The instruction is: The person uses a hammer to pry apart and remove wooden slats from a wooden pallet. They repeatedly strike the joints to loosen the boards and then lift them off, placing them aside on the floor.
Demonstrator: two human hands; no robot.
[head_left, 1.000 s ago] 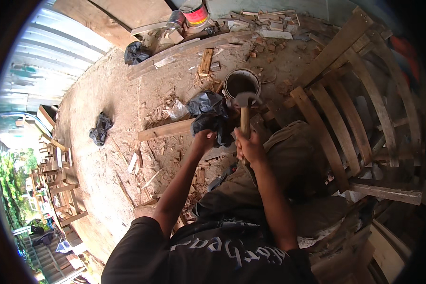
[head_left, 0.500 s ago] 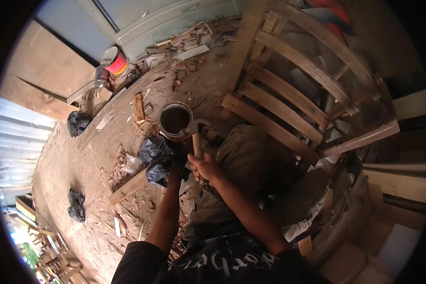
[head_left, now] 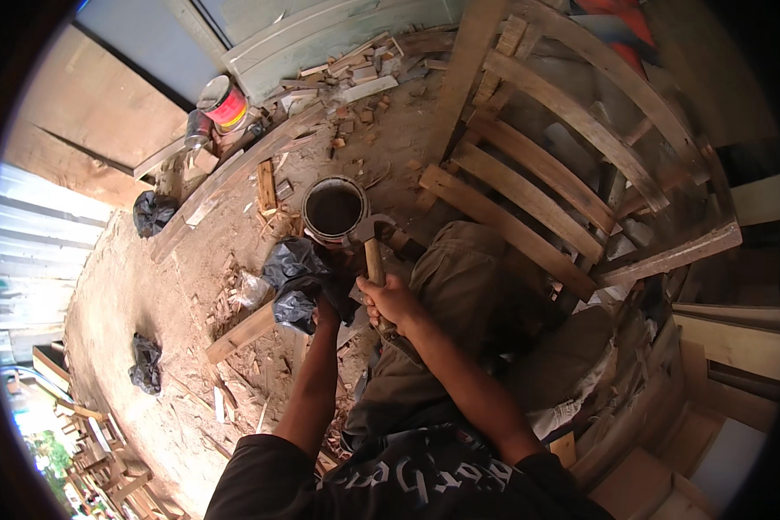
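My right hand [head_left: 392,305] is closed around the wooden handle of a hammer [head_left: 373,262]. The hammer's metal head points away from me, at the near right side of a round bucket [head_left: 335,208] with a pale rim and dark inside. My left hand [head_left: 327,312] reaches into a crumpled black plastic bag [head_left: 291,262] just left of the hammer. The bag and shadow hide its fingers, so its grip cannot be made out. A wooden board [head_left: 241,334] lies on the ground beside the bag.
Slatted wooden furniture [head_left: 529,195] stands at the right, close to my knee. Wood offcuts [head_left: 368,82] lie along the far wall. A red and white can [head_left: 224,106] stands at the far left. More black plastic [head_left: 146,364] lies on the dirt floor.
The whole view has shifted, with the surroundings now a little farther right. Against the bucket, the hammer head sits slightly nearer to me. Both hands keep about the same pose.
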